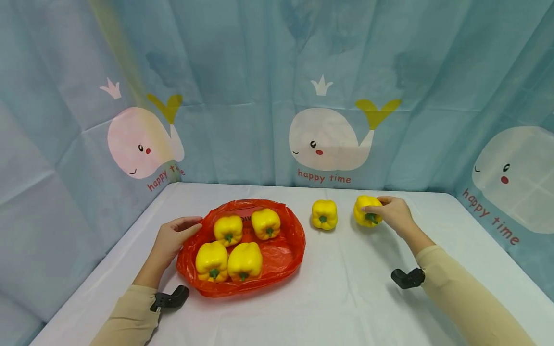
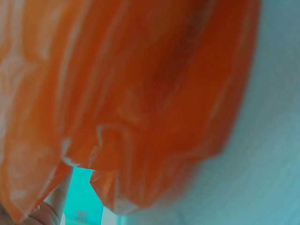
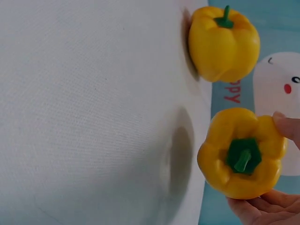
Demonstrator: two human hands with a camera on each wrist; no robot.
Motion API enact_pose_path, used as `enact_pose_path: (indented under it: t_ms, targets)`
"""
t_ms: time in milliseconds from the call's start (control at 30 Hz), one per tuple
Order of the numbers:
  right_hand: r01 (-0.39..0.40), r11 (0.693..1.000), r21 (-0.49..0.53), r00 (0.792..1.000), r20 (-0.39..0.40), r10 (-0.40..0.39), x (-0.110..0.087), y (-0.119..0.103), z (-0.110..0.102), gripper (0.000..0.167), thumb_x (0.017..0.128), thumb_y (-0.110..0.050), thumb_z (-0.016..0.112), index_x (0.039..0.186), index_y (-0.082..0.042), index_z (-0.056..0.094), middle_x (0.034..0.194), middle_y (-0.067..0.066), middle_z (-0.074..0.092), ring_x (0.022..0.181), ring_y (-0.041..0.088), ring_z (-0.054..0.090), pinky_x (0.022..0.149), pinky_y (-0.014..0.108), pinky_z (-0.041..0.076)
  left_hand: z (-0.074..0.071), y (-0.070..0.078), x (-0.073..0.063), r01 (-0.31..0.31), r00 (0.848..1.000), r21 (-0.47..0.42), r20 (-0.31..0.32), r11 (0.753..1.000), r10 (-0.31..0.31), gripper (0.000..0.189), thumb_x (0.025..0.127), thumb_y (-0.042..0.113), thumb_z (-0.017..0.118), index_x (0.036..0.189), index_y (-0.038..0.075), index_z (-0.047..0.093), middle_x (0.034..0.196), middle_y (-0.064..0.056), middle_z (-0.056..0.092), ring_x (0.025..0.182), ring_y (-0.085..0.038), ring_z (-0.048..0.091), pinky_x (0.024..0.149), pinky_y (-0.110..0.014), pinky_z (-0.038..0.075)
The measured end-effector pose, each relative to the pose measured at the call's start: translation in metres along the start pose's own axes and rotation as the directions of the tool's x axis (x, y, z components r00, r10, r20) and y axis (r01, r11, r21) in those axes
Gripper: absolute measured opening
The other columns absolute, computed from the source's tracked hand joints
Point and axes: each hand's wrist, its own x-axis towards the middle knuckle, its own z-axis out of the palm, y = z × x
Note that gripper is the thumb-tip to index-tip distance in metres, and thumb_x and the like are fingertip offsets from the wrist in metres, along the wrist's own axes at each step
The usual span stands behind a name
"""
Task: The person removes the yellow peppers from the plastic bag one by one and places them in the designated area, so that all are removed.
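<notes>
A red plastic bag [image 1: 277, 262] lies spread wide on the white table, with several yellow bell peppers [image 1: 244, 260] inside. At its left rim, my left hand [image 1: 170, 240] pinches the plastic between thumb and fingers. Up close in the left wrist view, the bag [image 2: 140, 93] covers most of that hand. My right hand [image 1: 396, 215] grips another yellow bell pepper [image 1: 362, 209] at the back right, thumb on one side and fingers on the other. The held pepper [image 3: 220, 173] hangs just above the table, apart from its shadow, its green stem facing the wrist camera.
One more yellow bell pepper [image 1: 324, 211] stands on the white table [image 1: 337, 293] between the bag and my right hand. A blue curtain [image 1: 242, 96] with printed whales hangs behind the table and along its sides.
</notes>
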Motion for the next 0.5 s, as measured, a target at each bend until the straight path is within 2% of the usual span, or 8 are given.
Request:
enact_pose_path:
  t_ms: [133, 367, 500]
  targets:
    - [-0.003, 1.0, -0.011, 1.0, 0.006, 0.003, 0.002, 0.0026, 0.0028, 0.087, 0.09, -0.047, 0.068, 0.148, 0.009, 0.035, 0.15, 0.03, 0.039, 0.128, 0.04, 0.044, 0.113, 0.053, 0.039, 0.0, -0.0001, 0.0001, -0.001, 1.0, -0.005, -0.001, 1.0, 0.001, 0.06, 0.094, 0.05, 0.062, 0.136, 0.007, 0.06, 0.138, -0.018, 0.06, 0.115, -0.009, 0.055, 0.085, -0.006, 0.048]
    - [-0.01, 1.0, -0.014, 1.0, 0.012, 0.01, 0.0026, 0.0031, 0.0065, 0.086, 0.09, -0.045, 0.067, 0.148, 0.009, 0.034, 0.151, 0.031, 0.038, 0.13, 0.041, 0.042, 0.113, 0.054, 0.038, -0.0003, -0.0016, 0.0008, 0.0, 1.0, -0.006, 0.005, 1.0, 0.0, 0.06, 0.094, 0.05, 0.062, 0.136, 0.007, 0.06, 0.138, -0.017, 0.06, 0.106, 0.003, 0.054, 0.085, -0.006, 0.047]
    - [-0.01, 0.999, -0.033, 1.0, 0.011, 0.01, 0.0038, 0.0042, 0.0083, 0.086, 0.09, -0.045, 0.067, 0.148, 0.01, 0.035, 0.15, 0.031, 0.038, 0.129, 0.041, 0.043, 0.113, 0.054, 0.039, -0.0004, -0.0007, 0.0001, 0.002, 1.0, -0.007, 0.01, 1.0, -0.002, 0.06, 0.094, 0.05, 0.062, 0.136, 0.007, 0.059, 0.138, -0.017, 0.059, 0.108, 0.001, 0.054, 0.085, -0.006, 0.047]
